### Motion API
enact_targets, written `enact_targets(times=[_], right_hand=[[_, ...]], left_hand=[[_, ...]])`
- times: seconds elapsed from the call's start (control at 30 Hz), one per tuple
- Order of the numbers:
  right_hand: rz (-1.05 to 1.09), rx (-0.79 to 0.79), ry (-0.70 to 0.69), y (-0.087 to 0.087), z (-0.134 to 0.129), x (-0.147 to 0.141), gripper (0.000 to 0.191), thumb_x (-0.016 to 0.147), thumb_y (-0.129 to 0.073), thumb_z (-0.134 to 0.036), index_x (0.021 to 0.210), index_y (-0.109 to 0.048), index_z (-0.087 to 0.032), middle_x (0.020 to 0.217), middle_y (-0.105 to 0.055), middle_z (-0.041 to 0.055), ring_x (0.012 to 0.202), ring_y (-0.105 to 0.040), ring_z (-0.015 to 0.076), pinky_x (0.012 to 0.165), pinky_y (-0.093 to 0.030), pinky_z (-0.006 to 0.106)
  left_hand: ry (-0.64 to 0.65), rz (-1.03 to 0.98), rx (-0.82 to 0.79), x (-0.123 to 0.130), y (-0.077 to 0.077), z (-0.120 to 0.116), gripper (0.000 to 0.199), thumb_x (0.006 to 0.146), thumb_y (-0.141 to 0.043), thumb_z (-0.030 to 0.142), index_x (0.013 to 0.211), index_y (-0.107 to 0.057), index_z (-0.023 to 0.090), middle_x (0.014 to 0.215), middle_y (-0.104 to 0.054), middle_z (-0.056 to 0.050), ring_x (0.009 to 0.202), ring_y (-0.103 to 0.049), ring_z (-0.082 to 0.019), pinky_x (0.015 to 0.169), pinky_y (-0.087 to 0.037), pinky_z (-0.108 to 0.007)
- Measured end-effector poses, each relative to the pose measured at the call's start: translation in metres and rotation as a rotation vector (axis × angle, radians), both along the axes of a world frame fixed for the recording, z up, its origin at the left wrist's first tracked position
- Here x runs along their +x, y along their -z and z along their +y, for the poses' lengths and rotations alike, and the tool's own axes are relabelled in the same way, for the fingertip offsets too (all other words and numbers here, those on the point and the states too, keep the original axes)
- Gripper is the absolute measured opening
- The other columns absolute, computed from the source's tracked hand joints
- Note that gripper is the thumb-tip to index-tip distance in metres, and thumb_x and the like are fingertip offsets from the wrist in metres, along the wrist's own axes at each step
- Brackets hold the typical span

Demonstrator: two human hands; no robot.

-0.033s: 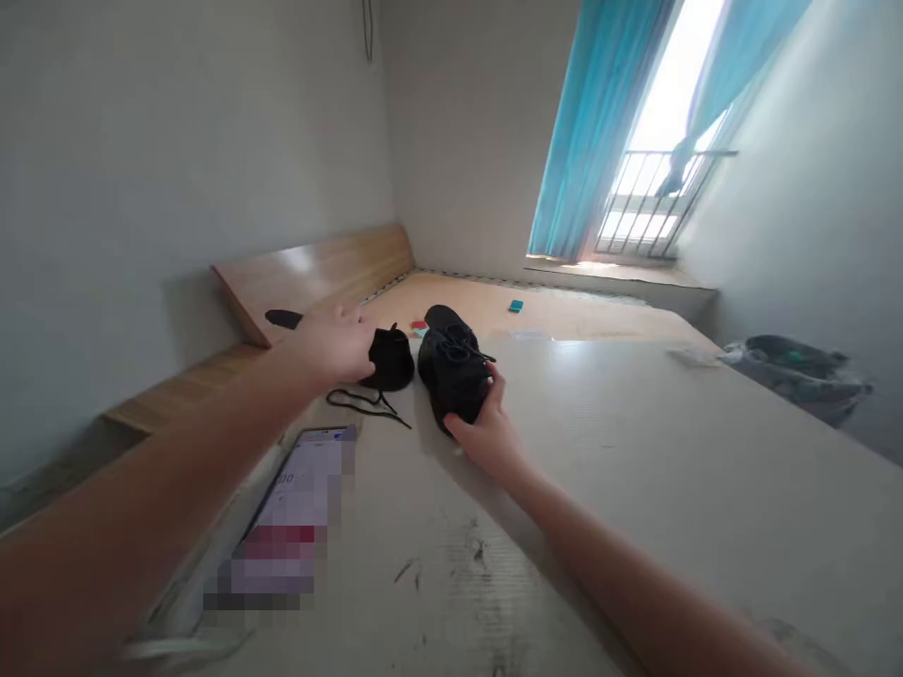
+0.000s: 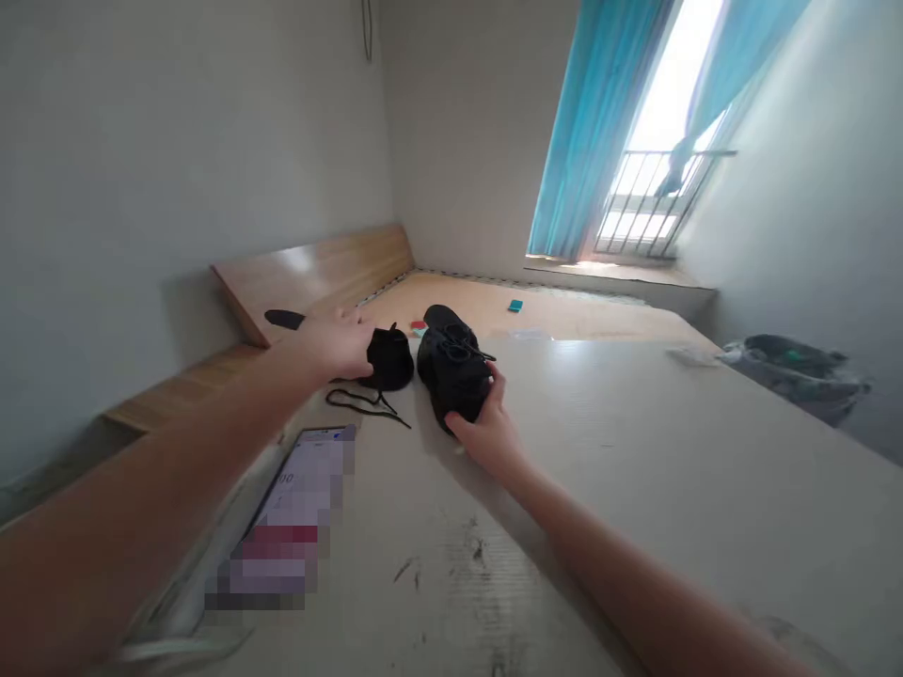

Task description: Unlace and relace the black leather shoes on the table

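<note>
Table [image 2: 599,451]: A pale, ribbed surface, marked by dark scuffs in the foreground, carries the footwear and a phone.
Phone [image 2: 303,489]: Lies screen up at the left edge, its lower part blurred by pixelation, below the left forearm.
Lace [image 2: 363,406]: A dark cord lies loosely curved on the table between the phone and the left shoe.
Right hand [image 2: 486,428]: Of the two hands, this one grips the near end of the right shoe [image 2: 451,362], thumb on one side and fingers on the other; the black, laced shoe sits mid-table.
Left hand [image 2: 331,346]: Reaches over the black left shoe [image 2: 391,360], fingertips against it; how firmly they close cannot be told.
Bin [image 2: 797,371]: Stands off the table's right side, lined with plastic.
Cards: A red piece [image 2: 419,324] and a blue one [image 2: 515,306] lie beyond the shoes.
Window [image 2: 645,188]: Daylight enters past blue curtains [image 2: 585,141] and bars.
</note>
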State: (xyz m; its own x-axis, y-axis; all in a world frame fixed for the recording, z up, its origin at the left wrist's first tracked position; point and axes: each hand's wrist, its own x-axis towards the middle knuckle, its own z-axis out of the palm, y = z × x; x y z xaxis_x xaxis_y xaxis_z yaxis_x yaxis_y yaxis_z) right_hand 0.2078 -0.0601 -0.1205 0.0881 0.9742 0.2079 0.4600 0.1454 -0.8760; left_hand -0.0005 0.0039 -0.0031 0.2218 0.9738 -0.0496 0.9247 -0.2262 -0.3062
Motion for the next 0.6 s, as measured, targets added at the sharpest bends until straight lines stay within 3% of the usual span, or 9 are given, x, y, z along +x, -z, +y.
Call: enact_targets(times=[0.13,0.3,0.4,0.47,0.6], right_hand=[[-0.004,-0.01,0.046,-0.002,0.001,0.004,0.087,0.068,-0.059,-0.035,0.144,-0.015,-0.028,0.139,-0.046,0.0113,0.119,-0.051,0.0356,0.094,-0.044,0.052],[-0.012,-0.006,0.09,-0.001,0.001,0.003,0.082,0.071,-0.059,-0.035,0.142,-0.019,-0.025,0.136,-0.049,0.0123,0.123,-0.049,0.0343,0.098,-0.041,0.051],[-0.016,0.012,0.108,0.001,0.002,0.001,0.083,0.071,-0.063,-0.042,0.141,-0.022,-0.025,0.136,-0.049,0.013,0.122,-0.05,0.0336,0.098,-0.042,0.05],[-0.016,0.018,0.116,0.002,0.004,0.001,0.083,0.071,-0.065,-0.045,0.14,-0.023,-0.025,0.134,-0.052,0.013,0.12,-0.052,0.0329,0.096,-0.043,0.049],[-0.012,0.013,0.121,0.002,0.008,0.005,0.079,0.071,-0.065,-0.041,0.138,-0.027,-0.025,0.126,-0.057,0.0121,0.112,-0.058,0.0312,0.09,-0.047,0.046]], left_hand=[[0.031,-0.008,-0.074,-0.002,0.016,0.016,0.057,0.065,-0.069,0.041,0.117,-0.06,0.02,0.117,-0.064,-0.015,0.11,-0.054,-0.036,0.091,-0.041,-0.047],[0.097,0.003,-0.016,-0.012,0.033,0.032,0.034,0.071,-0.065,0.037,0.101,-0.067,0.021,0.105,-0.07,-0.014,0.105,-0.058,-0.037,0.095,-0.031,-0.056],[0.188,0.016,-0.014,-0.023,0.034,0.036,0.029,0.074,-0.064,0.033,0.1,-0.067,0.021,0.107,-0.071,-0.01,0.105,-0.06,-0.031,0.097,-0.033,-0.047],[0.234,0.022,-0.014,-0.029,0.033,0.034,0.025,0.077,-0.062,0.03,0.099,-0.068,0.021,0.107,-0.071,-0.008,0.103,-0.062,-0.029,0.089,-0.04,-0.038],[0.241,0.029,0.076,-0.028,0.026,0.012,0.024,0.085,-0.052,0.025,0.103,-0.064,0.016,0.108,-0.069,-0.011,0.098,-0.064,-0.029,0.075,-0.046,-0.033]])
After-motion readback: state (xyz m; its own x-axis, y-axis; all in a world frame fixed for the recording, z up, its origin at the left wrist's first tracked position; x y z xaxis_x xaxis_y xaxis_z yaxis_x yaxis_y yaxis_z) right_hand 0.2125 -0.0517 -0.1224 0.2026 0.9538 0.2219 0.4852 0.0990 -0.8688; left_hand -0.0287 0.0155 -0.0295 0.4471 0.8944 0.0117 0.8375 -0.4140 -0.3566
